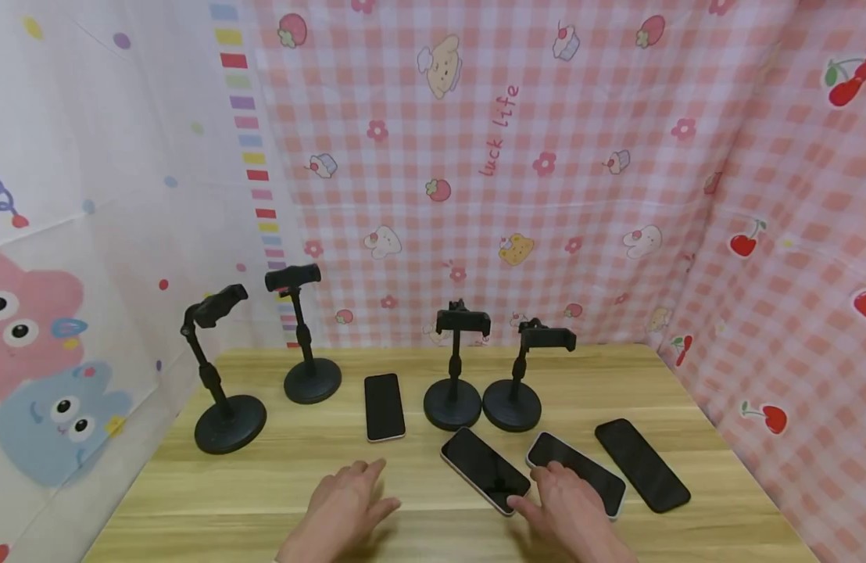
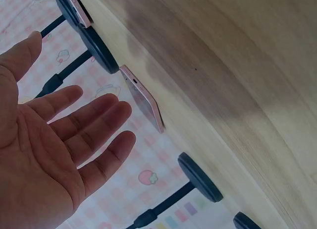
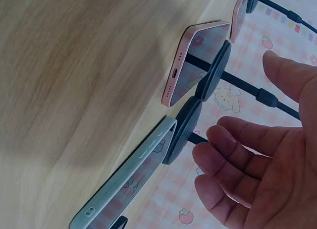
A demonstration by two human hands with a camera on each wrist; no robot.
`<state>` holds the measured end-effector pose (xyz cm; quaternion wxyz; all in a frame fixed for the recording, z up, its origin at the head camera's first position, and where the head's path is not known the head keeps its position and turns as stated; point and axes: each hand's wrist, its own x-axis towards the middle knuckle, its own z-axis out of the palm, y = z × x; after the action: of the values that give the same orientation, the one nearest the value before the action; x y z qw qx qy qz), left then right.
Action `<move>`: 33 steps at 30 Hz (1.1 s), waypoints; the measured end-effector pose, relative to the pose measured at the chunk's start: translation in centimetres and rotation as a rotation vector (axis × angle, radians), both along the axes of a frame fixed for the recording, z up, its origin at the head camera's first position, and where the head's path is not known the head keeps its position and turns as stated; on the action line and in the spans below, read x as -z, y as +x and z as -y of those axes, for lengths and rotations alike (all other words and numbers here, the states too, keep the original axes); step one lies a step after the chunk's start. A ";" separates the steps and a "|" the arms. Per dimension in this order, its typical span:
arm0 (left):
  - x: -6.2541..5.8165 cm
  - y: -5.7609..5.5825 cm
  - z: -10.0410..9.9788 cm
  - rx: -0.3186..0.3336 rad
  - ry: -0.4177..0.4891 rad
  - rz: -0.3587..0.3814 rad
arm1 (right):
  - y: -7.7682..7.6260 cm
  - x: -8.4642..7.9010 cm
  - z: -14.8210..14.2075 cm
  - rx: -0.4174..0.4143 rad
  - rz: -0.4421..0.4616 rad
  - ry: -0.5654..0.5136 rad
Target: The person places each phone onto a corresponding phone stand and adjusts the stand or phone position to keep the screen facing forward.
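Left hand [image 1: 345,504] and right hand [image 1: 570,508] hung near the table's [image 1: 433,528] front edge, thumbs [image 2: 22,55] apart from fingers [image 2: 94,125], the right beside two phones [image 1: 485,469].

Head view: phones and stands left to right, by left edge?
Black round-based phone stand, second black stand, upright-lying pink-edged rectangular phone, third black stand, slanted pink-edged phone, fourth black stand, pale-cased rectangular phone partly hidden by the right hand, black-edged rectangular phone.
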<state>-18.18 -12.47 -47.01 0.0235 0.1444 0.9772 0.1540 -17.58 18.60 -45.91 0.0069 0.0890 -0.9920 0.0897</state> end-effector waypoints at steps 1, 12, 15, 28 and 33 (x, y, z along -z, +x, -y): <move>0.0 0.0 0.0 0.001 0.002 0.003 | 0.0 0.0 0.0 0.001 0.002 -0.003; 0.0 -0.1 -0.2 0.056 0.065 0.099 | -0.1 -0.2 0.5 0.012 0.107 0.008; 0.1 -0.3 -0.3 0.066 0.086 0.126 | -0.2 -0.2 0.6 0.013 0.131 0.002; 0.0 -1.1 -1.0 0.132 0.207 0.086 | 0.0 0.1 1.5 0.002 0.214 -0.009; -0.8 -1.7 -1.3 0.126 0.203 -0.020 | 0.1 0.2 2.1 -0.021 0.202 -0.001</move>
<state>-19.90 -11.13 -46.20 0.0085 0.2085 0.9458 0.2490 -17.52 16.54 -46.16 -0.0938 0.0897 -0.9866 0.0990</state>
